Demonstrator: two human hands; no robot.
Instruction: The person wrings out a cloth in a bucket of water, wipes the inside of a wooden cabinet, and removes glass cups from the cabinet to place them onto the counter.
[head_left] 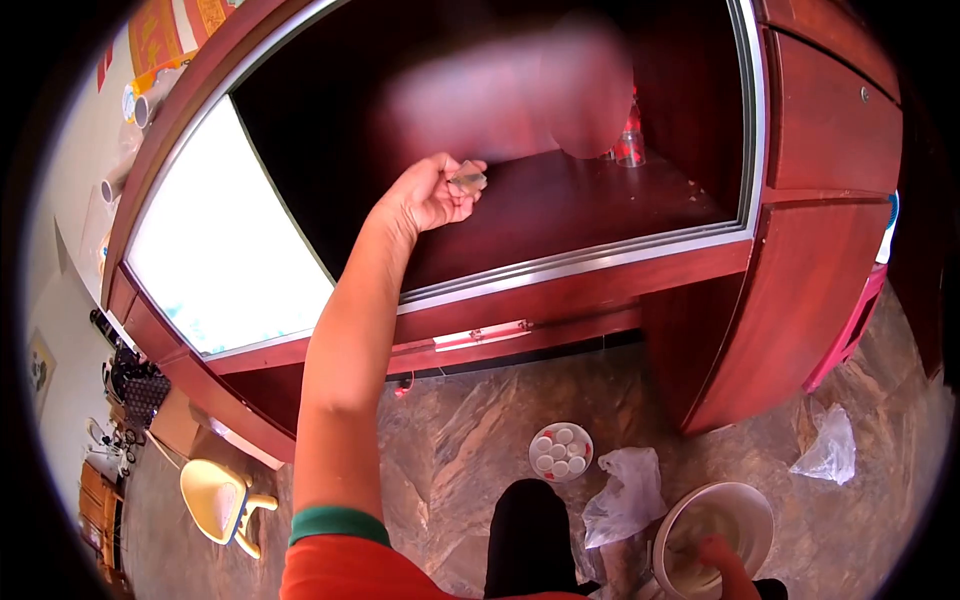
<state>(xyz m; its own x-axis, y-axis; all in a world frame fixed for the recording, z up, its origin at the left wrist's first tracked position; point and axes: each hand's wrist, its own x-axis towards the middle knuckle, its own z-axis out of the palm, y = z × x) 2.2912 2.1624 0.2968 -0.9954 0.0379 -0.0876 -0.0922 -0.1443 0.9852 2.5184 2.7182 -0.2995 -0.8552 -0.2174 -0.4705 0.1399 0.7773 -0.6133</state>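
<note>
My left hand point(437, 193) is inside the dark red cabinet point(590, 205), its fingers closed round a small, clear, glass-like object point(468, 178). The hand is just above the cabinet's shelf. At the lower right, my right hand point(716, 550) reaches into a pale bucket point(765, 515) on the floor. Its fingers are blurred, so what it holds or touches cannot be made out. Further back on the shelf stands a clear glass with red marks point(630, 148).
A round tray of white cups point(561, 452) is on the floor beside a plastic bag point(628, 492). Another bag point(830, 447) lies further right. A small yellow chair point(218, 500) stands at the lower left. Metal sliding tracks point(580, 262) edge the cabinet opening.
</note>
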